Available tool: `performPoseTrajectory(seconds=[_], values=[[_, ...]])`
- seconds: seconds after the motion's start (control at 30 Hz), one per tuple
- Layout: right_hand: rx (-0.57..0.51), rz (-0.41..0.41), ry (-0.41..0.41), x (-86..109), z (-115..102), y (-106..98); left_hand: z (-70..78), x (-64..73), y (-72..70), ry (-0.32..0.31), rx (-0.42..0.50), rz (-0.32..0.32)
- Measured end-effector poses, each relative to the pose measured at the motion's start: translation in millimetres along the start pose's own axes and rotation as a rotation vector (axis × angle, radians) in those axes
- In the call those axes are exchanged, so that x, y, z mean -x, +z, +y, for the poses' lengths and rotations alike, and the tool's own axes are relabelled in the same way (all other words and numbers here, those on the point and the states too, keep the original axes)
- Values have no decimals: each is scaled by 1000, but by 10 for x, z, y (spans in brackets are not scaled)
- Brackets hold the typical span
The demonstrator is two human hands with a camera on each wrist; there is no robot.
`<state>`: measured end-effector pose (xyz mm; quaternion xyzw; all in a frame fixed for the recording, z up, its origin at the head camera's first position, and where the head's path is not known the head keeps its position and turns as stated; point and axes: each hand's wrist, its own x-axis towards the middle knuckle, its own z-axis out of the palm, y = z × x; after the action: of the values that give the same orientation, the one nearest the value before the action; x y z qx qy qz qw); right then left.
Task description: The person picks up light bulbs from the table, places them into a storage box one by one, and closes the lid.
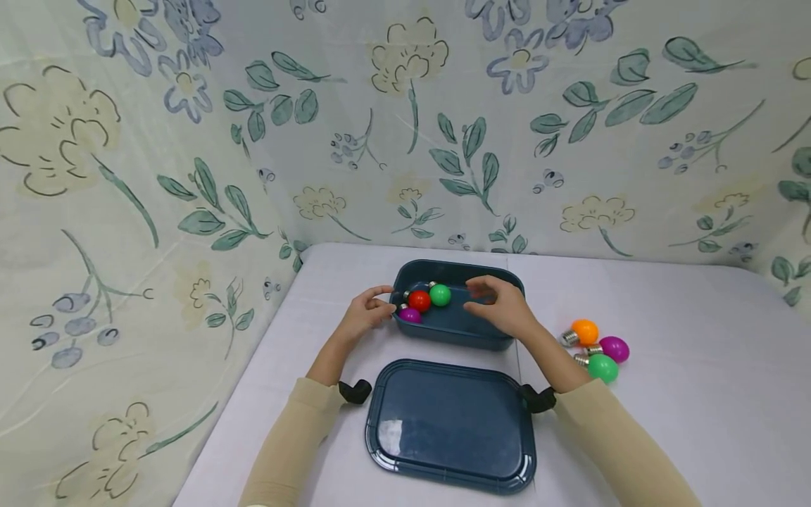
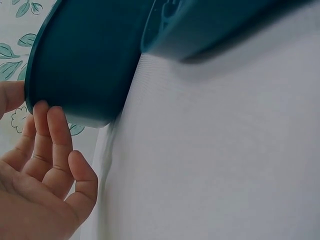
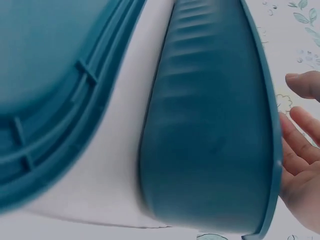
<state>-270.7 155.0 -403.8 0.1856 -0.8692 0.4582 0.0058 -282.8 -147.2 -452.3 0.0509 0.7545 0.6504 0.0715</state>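
My left hand (image 1: pixel 367 314) is at the left end of a dark blue plastic box (image 1: pixel 469 336), its thumb and fingers holding the rim. In the left wrist view the fingertips (image 2: pixel 56 112) rest against the outer wall. Inside the box, toward its left end, lie a red light bulb (image 1: pixel 419 301), a green bulb (image 1: pixel 440 295) and a purple bulb (image 1: pixel 410 315). Over the box's right part is my right hand (image 1: pixel 503 306), thumb and fingers spread apart with nothing between them. In the right wrist view this hand (image 3: pixel 305 155) shows beyond the rim, partly hidden by the box wall.
A matching blue lid (image 1: pixel 451 426) lies flat in front of the box, between the forearms. On the white table (image 1: pixel 697 394) to the right, an orange bulb (image 1: pixel 584 332), a purple bulb (image 1: pixel 614 349) and a green bulb (image 1: pixel 602 368) sit close together. Floral cloth (image 1: pixel 443 176) hangs behind.
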Motion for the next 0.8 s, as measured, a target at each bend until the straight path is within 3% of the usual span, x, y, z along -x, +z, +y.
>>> performPoseTrajectory(seconds=[0.13, 0.37, 0.8], values=[[-50, 21, -16, 92, -7, -22, 41, 12, -14, -10, 27, -36], [-114, 53, -38, 277, -24, -40, 293, 172, 19, -5, 9, -43], [-150, 63, -23, 634, 32, -166, 275, 157, 25, -26, -22, -29]])
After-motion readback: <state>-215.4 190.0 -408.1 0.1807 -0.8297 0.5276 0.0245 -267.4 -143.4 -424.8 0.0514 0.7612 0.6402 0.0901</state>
